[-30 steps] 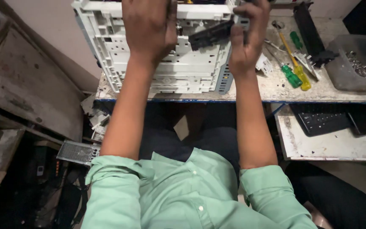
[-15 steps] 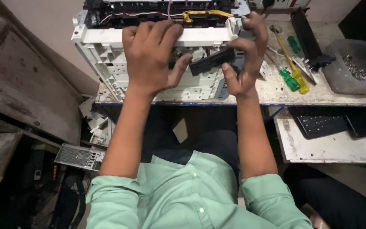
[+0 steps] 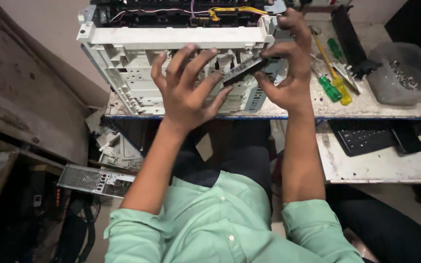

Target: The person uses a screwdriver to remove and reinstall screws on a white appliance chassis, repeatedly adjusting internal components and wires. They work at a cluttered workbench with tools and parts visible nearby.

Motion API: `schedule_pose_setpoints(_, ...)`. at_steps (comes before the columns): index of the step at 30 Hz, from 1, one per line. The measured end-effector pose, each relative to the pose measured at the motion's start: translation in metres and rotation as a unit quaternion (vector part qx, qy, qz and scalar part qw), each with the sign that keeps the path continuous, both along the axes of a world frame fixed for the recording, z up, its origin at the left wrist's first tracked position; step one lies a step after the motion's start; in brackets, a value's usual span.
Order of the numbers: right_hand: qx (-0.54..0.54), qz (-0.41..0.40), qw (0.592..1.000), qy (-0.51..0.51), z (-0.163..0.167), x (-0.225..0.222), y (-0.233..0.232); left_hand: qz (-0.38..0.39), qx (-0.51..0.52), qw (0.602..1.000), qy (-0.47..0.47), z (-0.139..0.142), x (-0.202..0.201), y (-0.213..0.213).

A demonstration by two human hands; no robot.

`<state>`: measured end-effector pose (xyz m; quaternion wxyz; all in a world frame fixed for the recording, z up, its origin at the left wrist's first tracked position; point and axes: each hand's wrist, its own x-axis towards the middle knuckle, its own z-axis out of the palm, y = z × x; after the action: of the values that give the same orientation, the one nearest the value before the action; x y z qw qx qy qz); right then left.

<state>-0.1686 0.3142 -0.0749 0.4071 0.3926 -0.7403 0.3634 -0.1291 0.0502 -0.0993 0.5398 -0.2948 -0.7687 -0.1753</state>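
A stripped white plastic printer chassis with exposed coloured wires stands on the workbench. My right hand grips a long black bar-shaped part in front of the chassis's right side. My left hand hovers with fingers spread over the chassis front, fingertips close to the black part's left end. Both forearms reach up from my green shirt.
Green and yellow screwdrivers lie right of the chassis. A grey tray of screws sits at the far right. A black keyboard rests on a lower shelf. A perforated metal panel and scrap lie on the floor at left.
Both hands have drawn back toward me from the top of the chassis. The black part came with my right hand, and my left hand opened its fingers.
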Motion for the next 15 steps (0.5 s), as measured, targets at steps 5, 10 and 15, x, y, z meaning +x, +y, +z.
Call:
schedule_pose_setpoints(5, -0.044, 0.028, 0.998, -0.028, -0.005, -0.009, 0.000, 0.027, 0.054, 0.997, 0.057, -0.008, 0.010, 0.021)
schedule_pose_setpoints(10, -0.061, 0.048, 0.997, -0.031, -0.008, -0.012, -0.001, 0.026, 0.067, 0.994, 0.079, -0.005, 0.031, 0.038)
schedule_pose_setpoints(15, -0.083, 0.070, 0.993, -0.038, -0.010, -0.020, -0.011, 0.026, 0.085, 0.989, 0.120, 0.000, 0.029, 0.050)
